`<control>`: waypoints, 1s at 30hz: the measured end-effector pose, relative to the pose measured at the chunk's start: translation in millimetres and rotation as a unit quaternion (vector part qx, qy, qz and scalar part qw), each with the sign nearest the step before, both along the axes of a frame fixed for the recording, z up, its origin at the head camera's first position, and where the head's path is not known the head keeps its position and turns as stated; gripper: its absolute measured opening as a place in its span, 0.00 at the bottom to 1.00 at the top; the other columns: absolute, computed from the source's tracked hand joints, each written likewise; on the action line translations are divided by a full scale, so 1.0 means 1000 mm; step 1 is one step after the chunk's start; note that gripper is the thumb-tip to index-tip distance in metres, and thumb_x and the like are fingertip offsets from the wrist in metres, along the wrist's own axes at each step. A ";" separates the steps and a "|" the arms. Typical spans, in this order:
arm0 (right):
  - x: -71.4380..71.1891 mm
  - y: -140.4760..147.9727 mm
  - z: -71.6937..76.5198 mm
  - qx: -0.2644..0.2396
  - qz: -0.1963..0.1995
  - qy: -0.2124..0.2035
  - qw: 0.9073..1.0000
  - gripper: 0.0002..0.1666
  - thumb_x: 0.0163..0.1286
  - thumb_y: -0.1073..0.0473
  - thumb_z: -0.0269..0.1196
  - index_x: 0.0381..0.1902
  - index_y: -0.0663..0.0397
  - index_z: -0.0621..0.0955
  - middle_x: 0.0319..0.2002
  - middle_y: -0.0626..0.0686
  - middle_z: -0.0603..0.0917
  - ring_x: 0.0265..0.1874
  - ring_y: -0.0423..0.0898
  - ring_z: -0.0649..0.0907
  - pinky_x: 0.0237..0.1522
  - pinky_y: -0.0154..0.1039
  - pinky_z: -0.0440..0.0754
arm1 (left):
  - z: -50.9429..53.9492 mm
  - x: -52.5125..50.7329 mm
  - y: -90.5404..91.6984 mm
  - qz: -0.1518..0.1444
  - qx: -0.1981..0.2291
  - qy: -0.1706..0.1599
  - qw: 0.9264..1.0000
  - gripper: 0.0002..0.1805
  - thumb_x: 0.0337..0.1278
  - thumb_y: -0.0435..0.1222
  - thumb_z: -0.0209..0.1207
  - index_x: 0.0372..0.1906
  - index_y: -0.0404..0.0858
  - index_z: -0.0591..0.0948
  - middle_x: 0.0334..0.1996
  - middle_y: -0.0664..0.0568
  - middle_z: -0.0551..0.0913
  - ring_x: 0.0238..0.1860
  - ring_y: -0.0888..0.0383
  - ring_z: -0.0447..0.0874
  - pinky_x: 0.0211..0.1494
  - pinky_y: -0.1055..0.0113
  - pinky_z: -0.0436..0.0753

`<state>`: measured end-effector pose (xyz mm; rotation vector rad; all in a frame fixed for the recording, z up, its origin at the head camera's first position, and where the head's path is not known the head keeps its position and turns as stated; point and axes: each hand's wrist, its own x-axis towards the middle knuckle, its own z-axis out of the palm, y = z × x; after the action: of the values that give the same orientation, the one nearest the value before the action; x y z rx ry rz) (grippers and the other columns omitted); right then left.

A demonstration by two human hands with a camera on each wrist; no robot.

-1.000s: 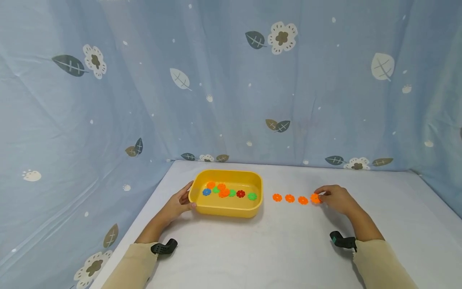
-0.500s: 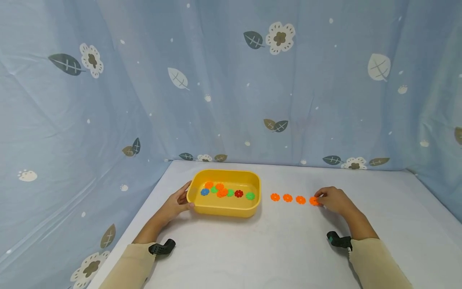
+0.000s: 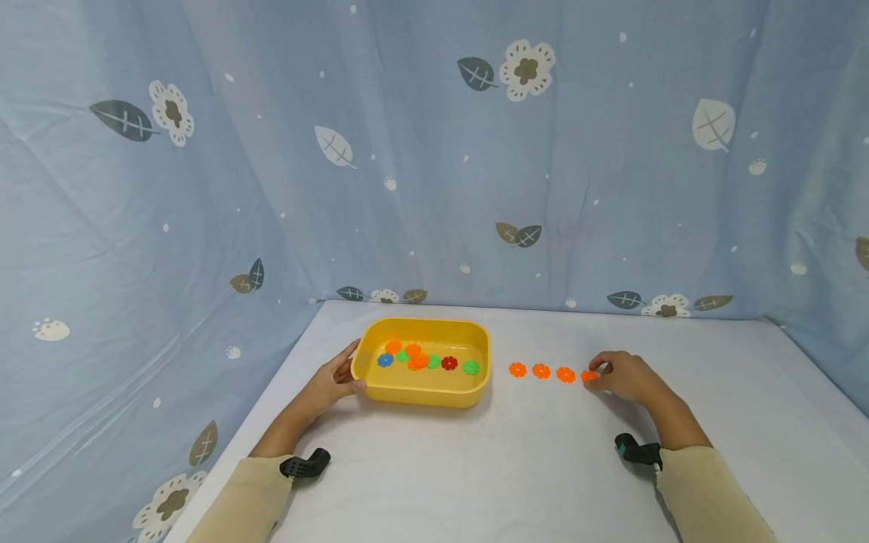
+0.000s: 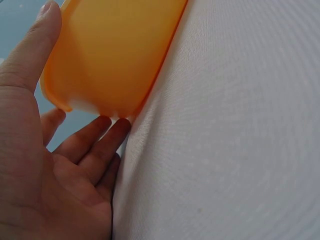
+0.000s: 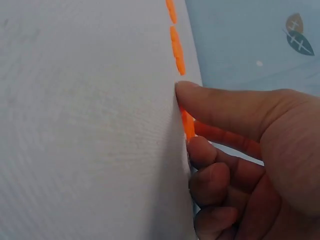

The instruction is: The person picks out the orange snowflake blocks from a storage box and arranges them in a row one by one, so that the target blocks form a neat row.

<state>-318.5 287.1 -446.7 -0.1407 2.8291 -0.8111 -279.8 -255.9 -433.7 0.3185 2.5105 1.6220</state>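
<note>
My left hand (image 3: 330,388) holds the left end of a yellow plastic basin (image 3: 421,396), thumb along the front wall and fingertips against the end. Those fingers (image 4: 95,145) show close up in the left wrist view. Inside the basin lie several flower-shaped discs: orange, green, blue and a red disc (image 3: 449,363). To its right, orange flower-shaped discs lie in a row, among them a left disc (image 3: 517,370), a middle disc (image 3: 541,371) and another disc (image 3: 566,375). At the row's right end my right hand (image 3: 624,375) pinches an orange flower-shaped disc (image 5: 187,125) at the tabletop, partly hidden by thumb and fingers.
A white cloth covers the table (image 3: 475,467). Behind and to the left hangs a blue curtain (image 3: 407,211) printed with leaves and flowers. A black camera mount sits on each wrist: left mount (image 3: 305,464), right mount (image 3: 638,450).
The right hand has lowered the orange disc to the cloth at the row's end, and its thumb has moved to the disc's near edge. The left hand stays on the basin. The head view shifted slightly.
</note>
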 end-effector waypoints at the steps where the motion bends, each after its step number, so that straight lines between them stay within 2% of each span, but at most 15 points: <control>1: 0.000 0.000 -0.001 -0.001 0.002 0.000 1.000 0.25 0.59 0.50 0.71 0.48 0.60 0.81 0.35 0.55 0.79 0.33 0.51 0.76 0.32 0.44 0.77 | 0.000 0.000 0.000 0.001 -0.001 -0.001 1.000 0.46 0.61 0.36 0.64 0.78 0.43 0.51 0.69 0.36 0.64 0.68 0.41 0.65 0.67 0.50 0.66; 5: 0.000 0.000 -0.004 -0.005 0.001 0.004 1.000 0.23 0.59 0.52 0.71 0.48 0.60 0.81 0.35 0.54 0.79 0.32 0.50 0.76 0.31 0.43 0.76 | -0.002 0.000 -0.001 0.004 -0.003 -0.001 1.000 0.46 0.61 0.36 0.64 0.78 0.42 0.51 0.69 0.36 0.64 0.68 0.41 0.65 0.67 0.50 0.66; 12: 0.003 -0.001 0.000 -0.006 0.005 0.003 1.000 0.22 0.60 0.53 0.70 0.48 0.60 0.81 0.35 0.54 0.79 0.32 0.50 0.76 0.30 0.42 0.76 | -0.028 -0.016 -0.012 -0.001 0.019 -0.001 1.000 0.47 0.61 0.34 0.64 0.78 0.47 0.50 0.70 0.38 0.63 0.69 0.43 0.64 0.67 0.53 0.65; 14: 0.003 -0.001 0.004 -0.006 -0.001 0.011 1.000 0.22 0.61 0.52 0.69 0.48 0.60 0.81 0.33 0.54 0.79 0.31 0.50 0.76 0.29 0.41 0.75 | -0.032 -0.019 -0.014 -0.002 0.021 0.003 1.000 0.47 0.61 0.35 0.64 0.78 0.50 0.50 0.70 0.39 0.64 0.69 0.43 0.64 0.67 0.53 0.66; 18: -0.001 -0.003 0.016 -0.014 -0.013 0.046 0.999 0.24 0.64 0.51 0.67 0.50 0.63 0.80 0.32 0.54 0.79 0.28 0.50 0.75 0.26 0.41 0.75 | -0.030 -0.023 -0.014 0.002 0.009 0.016 1.000 0.47 0.59 0.41 0.66 0.78 0.53 0.52 0.69 0.41 0.66 0.68 0.45 0.66 0.66 0.52 0.68; 21: -0.006 -0.008 0.023 -0.026 -0.005 0.065 0.998 0.24 0.66 0.51 0.65 0.51 0.63 0.80 0.32 0.53 0.79 0.28 0.49 0.76 0.27 0.41 0.75 | -0.027 -0.023 -0.013 0.002 0.006 0.020 1.000 0.48 0.57 0.42 0.68 0.78 0.52 0.53 0.69 0.41 0.67 0.67 0.45 0.67 0.66 0.52 0.68; 30: -0.024 -0.051 0.038 -0.053 0.026 0.070 0.996 0.23 0.68 0.50 0.64 0.53 0.60 0.80 0.35 0.53 0.81 0.32 0.50 0.78 0.33 0.42 0.78 | -0.031 -0.018 -0.013 0.007 0.014 0.012 1.000 0.48 0.58 0.39 0.67 0.78 0.52 0.53 0.69 0.41 0.67 0.67 0.45 0.68 0.66 0.53 0.68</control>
<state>-342.5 236.1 -408.7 -0.2981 2.8980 -0.9778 -298.2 -268.5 -464.9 0.3257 2.5140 1.6695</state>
